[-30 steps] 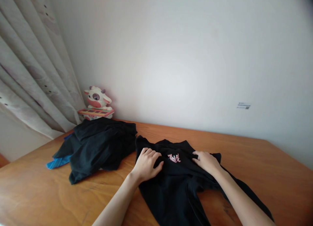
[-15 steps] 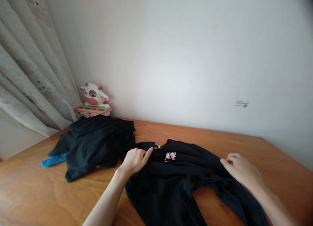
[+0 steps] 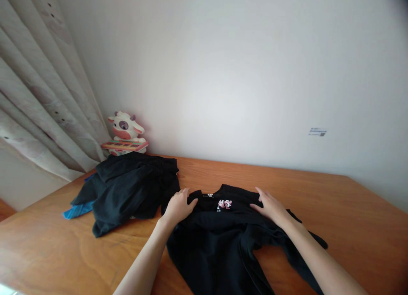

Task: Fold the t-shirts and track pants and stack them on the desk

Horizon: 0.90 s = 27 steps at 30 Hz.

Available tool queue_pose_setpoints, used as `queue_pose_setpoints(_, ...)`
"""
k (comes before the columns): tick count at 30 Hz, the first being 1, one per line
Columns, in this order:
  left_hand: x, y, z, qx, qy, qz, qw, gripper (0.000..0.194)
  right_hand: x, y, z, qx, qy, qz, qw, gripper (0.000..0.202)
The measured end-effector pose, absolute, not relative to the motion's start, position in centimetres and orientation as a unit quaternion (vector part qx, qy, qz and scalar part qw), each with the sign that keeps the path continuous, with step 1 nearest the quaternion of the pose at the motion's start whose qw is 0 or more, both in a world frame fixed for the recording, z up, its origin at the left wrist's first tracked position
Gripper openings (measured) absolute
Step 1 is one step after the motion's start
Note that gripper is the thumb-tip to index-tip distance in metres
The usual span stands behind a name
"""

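Left hand [image 3: 177, 208] and right hand [image 3: 270, 208] touch the black shirt [image 3: 216, 237]; each grip looks wide to me. Dark clothes [image 3: 127, 186] lie left.

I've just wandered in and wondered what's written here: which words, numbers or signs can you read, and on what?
Nothing is legible.
Pink-and-white print on the black garment: too small and blurred to read.
White neckline marks: too small to read.
Label on the wall: lines of print, too blurred to read.

Room right, clothes pile [image 3: 134, 188] left
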State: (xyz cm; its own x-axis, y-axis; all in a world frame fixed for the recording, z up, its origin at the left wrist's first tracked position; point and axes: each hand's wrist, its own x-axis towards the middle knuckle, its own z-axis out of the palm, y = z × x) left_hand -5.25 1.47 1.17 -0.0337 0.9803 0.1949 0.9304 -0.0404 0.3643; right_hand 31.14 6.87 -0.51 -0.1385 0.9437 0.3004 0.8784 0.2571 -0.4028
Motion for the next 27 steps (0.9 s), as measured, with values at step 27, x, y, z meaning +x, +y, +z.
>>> queue_pose_setpoints(27,-2.8,-1.0,10.0,0.624,0.772,0.042,-0.111,0.042,36.7,-2.5,5.1,-0.567,-0.789,0.059,0.230,0.050)
